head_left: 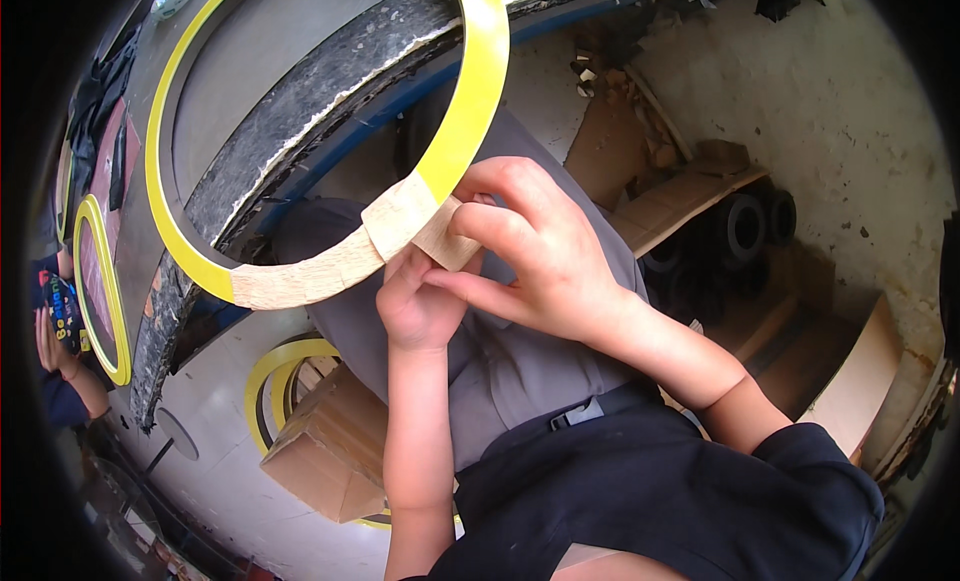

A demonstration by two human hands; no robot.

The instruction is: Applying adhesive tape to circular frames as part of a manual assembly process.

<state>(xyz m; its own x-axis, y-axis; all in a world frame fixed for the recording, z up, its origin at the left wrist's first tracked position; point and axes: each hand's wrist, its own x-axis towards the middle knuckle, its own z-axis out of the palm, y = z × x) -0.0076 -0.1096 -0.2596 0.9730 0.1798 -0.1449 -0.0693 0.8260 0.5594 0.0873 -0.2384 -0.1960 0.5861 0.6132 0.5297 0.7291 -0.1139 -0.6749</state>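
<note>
A large yellow ring [482, 76] rises from my lap and leans over the table edge. Its lower stretch is wrapped in tan, cloth-like tape [310, 279]. At the end of that wrapping a loose tan flap of tape [448, 246] stands off the ring. My left hand [425, 306] is closed under the ring, its fingers pinching the tape from below; part of them is hidden. My right hand [550, 246] curls over the flap from the right, thumb and fingers closed on it, with the thumb tip close to my left hand.
The worktable's worn black edge [310, 106] curves past the ring. An open cardboard box [335, 446] and more yellow rings [262, 386] lie on the floor at left. A person's hand [45, 339] shows by another yellow ring [118, 331]. Black rings [745, 226] sit at right.
</note>
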